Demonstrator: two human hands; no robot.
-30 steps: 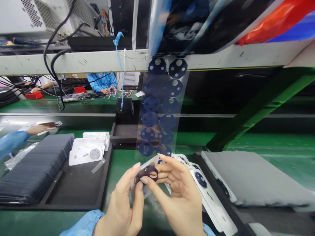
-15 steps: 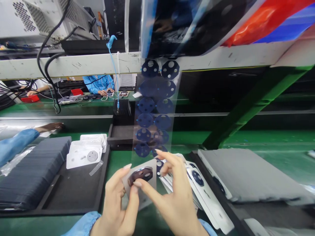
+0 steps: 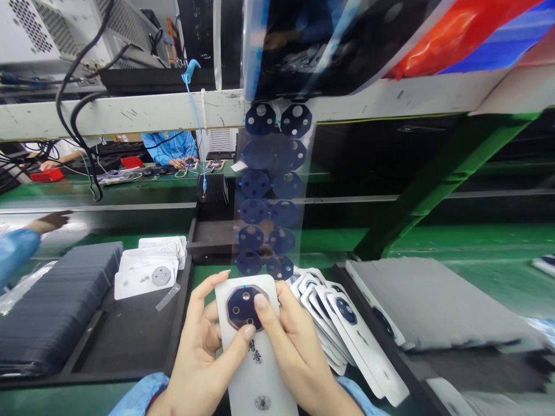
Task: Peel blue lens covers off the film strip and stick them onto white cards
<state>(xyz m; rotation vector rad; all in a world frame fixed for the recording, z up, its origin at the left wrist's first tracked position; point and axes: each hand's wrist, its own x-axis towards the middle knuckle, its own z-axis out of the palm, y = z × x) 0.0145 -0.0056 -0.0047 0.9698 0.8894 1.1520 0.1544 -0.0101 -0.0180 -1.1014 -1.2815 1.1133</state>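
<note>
Cradling the white panel (image 3: 260, 375) between left hand (image 3: 203, 341) and right hand (image 3: 299, 341), at near centre above the green bench (image 3: 56, 398); curling fingers around its sides, some hidden from view, and resting both thumbs on the dark octagonal plate (image 3: 241, 306). Possibly risking smudges or a skewed plate by pressing unevenly along its lower right. Perhaps risking scuffs by brushing against the fanned panels (image 3: 364, 346) lying just beside the right hand. Farther out, possibly risking a snag by lifting into the clear hanging sheet (image 3: 267, 199) of dark cut-outs.
</note>
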